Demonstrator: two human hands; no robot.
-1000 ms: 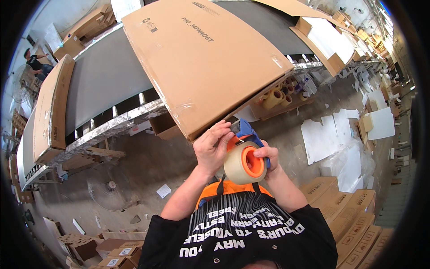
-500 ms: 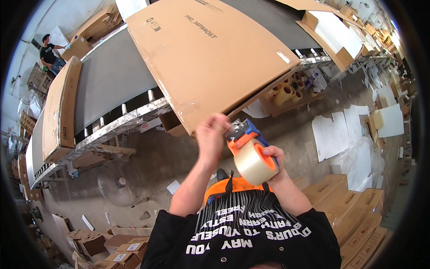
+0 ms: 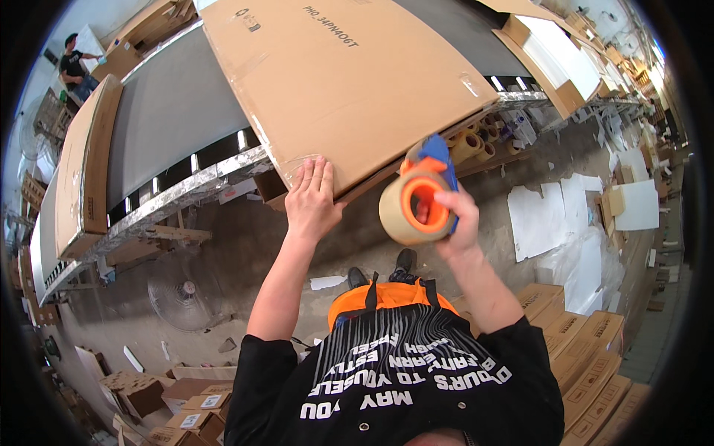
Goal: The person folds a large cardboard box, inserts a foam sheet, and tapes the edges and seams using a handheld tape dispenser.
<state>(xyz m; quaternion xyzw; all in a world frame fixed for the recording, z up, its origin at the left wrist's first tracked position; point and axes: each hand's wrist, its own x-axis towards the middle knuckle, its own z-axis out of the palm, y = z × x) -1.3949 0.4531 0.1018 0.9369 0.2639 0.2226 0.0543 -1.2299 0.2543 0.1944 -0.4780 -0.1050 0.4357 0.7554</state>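
Note:
A large flat cardboard box lies on the conveyor in front of me, its near long edge facing me. My left hand rests flat on the box's near left corner, fingers stretched over the top and pressed near a strip of clear tape. In my right hand is a tape dispenser, blue and orange, with a wide roll of clear tape on it. The dispenser is held up just off the box's near edge, its blue head close to the right part of that edge.
The dark conveyor belt runs along its metal frame. Another box stands at the left, and a person is beyond it. Spare tape rolls sit under the conveyor. Stacked cartons and white sheets lie to the right.
My left hand has left the dispenser's tape end and come down flat on the box corner. The dispenser has moved up and turned in my right hand, toward the box edge.

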